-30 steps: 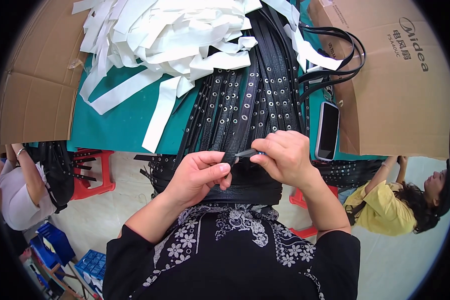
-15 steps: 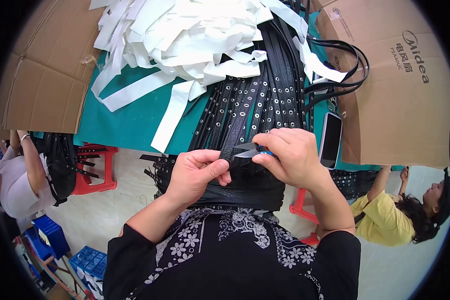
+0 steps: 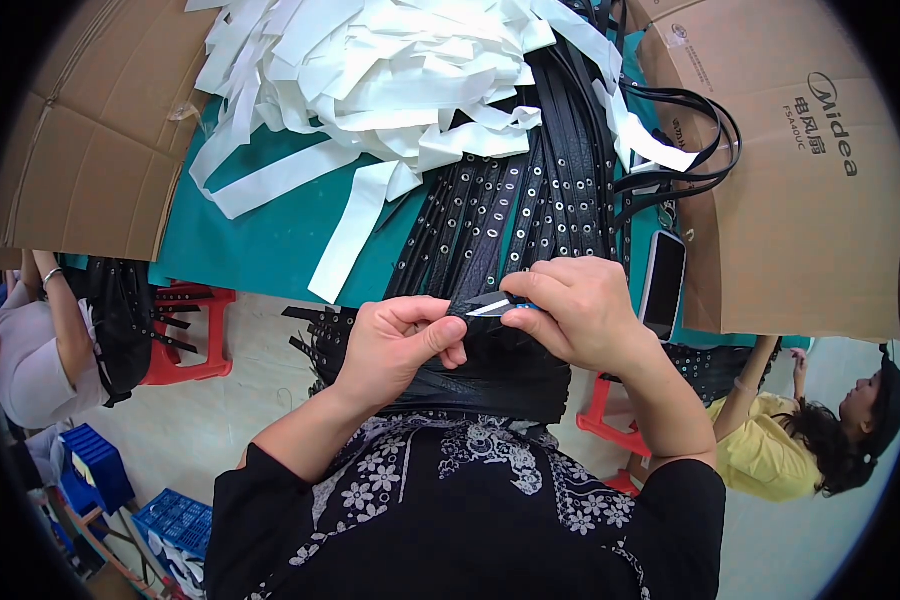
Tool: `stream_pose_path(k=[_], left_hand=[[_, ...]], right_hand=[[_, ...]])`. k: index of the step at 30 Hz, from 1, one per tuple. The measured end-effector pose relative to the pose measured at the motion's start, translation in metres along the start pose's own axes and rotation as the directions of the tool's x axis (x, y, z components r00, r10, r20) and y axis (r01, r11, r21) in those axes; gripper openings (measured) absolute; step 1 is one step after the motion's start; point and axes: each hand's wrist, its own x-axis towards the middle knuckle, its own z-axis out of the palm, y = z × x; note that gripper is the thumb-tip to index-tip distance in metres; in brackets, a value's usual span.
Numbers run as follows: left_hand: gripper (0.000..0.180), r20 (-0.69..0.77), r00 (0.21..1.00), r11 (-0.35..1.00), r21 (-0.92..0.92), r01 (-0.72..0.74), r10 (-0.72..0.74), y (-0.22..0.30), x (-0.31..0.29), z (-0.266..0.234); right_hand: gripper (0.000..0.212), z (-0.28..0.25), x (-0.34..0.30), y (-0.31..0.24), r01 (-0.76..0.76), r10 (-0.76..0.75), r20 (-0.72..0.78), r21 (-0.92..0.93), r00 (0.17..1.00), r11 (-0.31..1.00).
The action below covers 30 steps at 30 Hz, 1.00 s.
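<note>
My left hand (image 3: 398, 342) pinches the end of a black leather strap (image 3: 486, 250) with metal eyelets between thumb and fingers. In my right hand (image 3: 582, 312) is a pair of thread snips (image 3: 487, 305) with pointed steel blades and a bit of blue at the grip, mostly hidden by the fingers. The blades lie close together against the strap's end, right beside my left fingertips. Whether a thread is between them is too small to tell. Many more eyelet straps (image 3: 568, 190) run away from me across the table, and a dark bundle (image 3: 500, 385) of straps rests over my lap.
White fabric strips (image 3: 390, 70) are heaped on the green tabletop (image 3: 260, 250). Cardboard boxes (image 3: 90, 140) flank it on both sides. A phone (image 3: 662, 285) lies at right, near looped black straps (image 3: 725, 140). People sit left and right, with red stools (image 3: 205, 340) and blue crates (image 3: 175, 522) about.
The snips' blades have come closer together and a little left, onto the strap's end. My left hand keeps its pinch. The person at right has shifted an arm.
</note>
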Motion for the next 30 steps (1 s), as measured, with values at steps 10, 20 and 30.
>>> stream_pose_path(k=[10,20,30], left_hand=[[0.014,0.039,0.999,0.999,-0.016,0.037,-0.037,-0.003,0.002,-0.001],[0.014,-0.012,0.995,0.976,-0.194,0.098,-0.103,-0.012,-0.001,0.003],[0.016,-0.037,0.995,0.995,0.02,0.095,-0.094,-0.024,0.002,0.008]], right_hand=[[0.021,-0.002,0.0,0.001,0.064,-0.067,-0.025,-0.11,0.997,0.992],[0.043,0.015,-0.015,-0.004,-0.352,0.516,-0.179,0.546,0.838,0.76],[0.011,0.085,-0.033,-0.03,-0.331,0.688,-0.171,0.778,0.705,0.534]])
